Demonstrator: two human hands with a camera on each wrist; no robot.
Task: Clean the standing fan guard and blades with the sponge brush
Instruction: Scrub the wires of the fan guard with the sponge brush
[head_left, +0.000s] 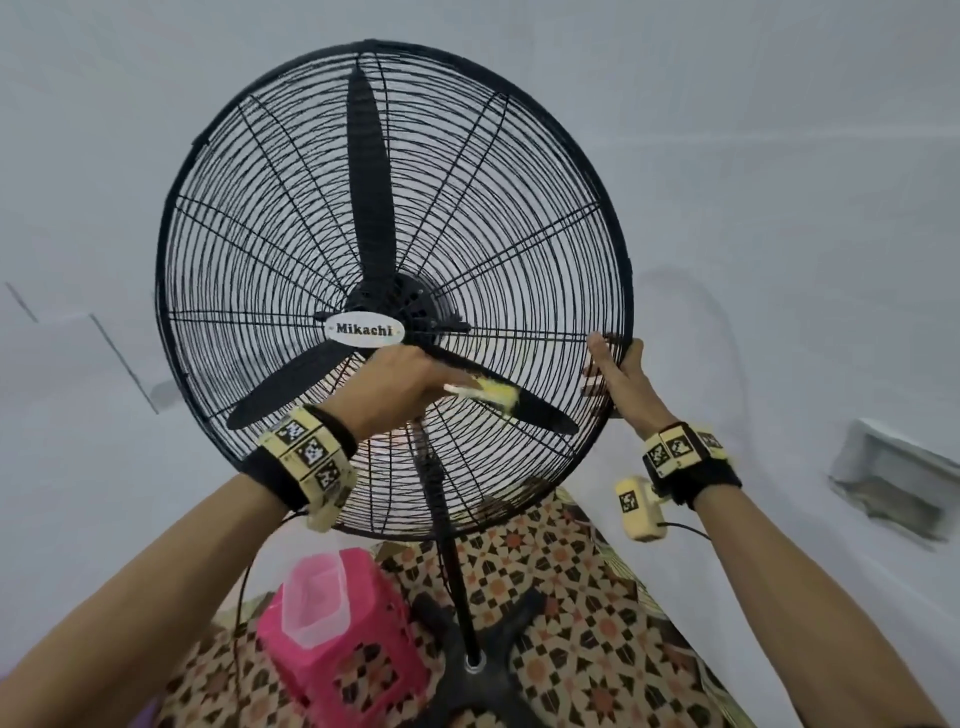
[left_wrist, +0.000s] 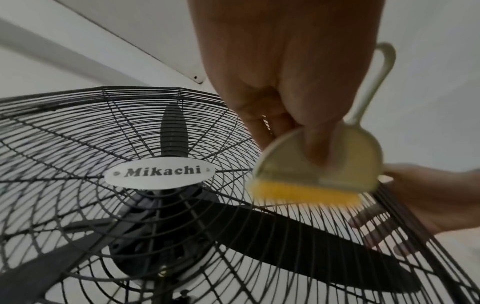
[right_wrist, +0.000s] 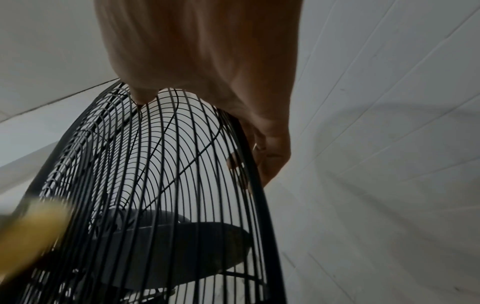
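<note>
The supporting surface is a floor (head_left: 587, 613) covered in a patterned mat of orange, black and cream star motifs, visible at lower centre of the head view. Standing directly on it is the fan's black cross-shaped base (head_left: 483, 670), with the black pole (head_left: 449, 545) rising from its centre hub. Just left of the base, at lower centre-left, a pink plastic basket-weave stool (head_left: 337, 654) stands on the mat; its foot is touching or nearly touching a base leg. A clear plastic container (head_left: 314, 597) rests on the stool's top.

walls (head_left: 779, 156): pale, plain | floor (head_left: 571, 623): patterned tiles (star motifs); pink stool (head_left: 353, 660)
</note>
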